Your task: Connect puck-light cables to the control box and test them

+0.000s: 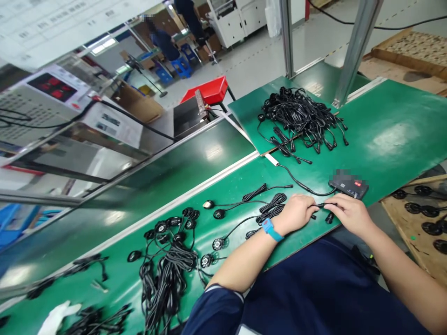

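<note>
Close to the table's front edge, my left hand (pixel 298 213) and my right hand (pixel 351 215) pinch a thin black cable connector (pixel 321 205) between them. Whether it is one piece or two joined ends, I cannot tell. Just beyond my right hand lies a black box (pixel 349 185) with a red mark, and a black cable (pixel 295 180) runs from it to a white plug-like piece (pixel 271 159). A short black connector (pixel 328 217) sits below my fingers. Left of my left hand are coiled black cables (pixel 275 204) with round black heads (pixel 219 243).
A large heap of black cables (pixel 300 116) lies on a green board at the back. More bundles (pixel 167 270) and a white glove (pixel 59 318) are at the left. A metal post (pixel 356 56) rises behind. Wooden trays (pixel 415 232) stand right; people (pixel 165 44) work far off.
</note>
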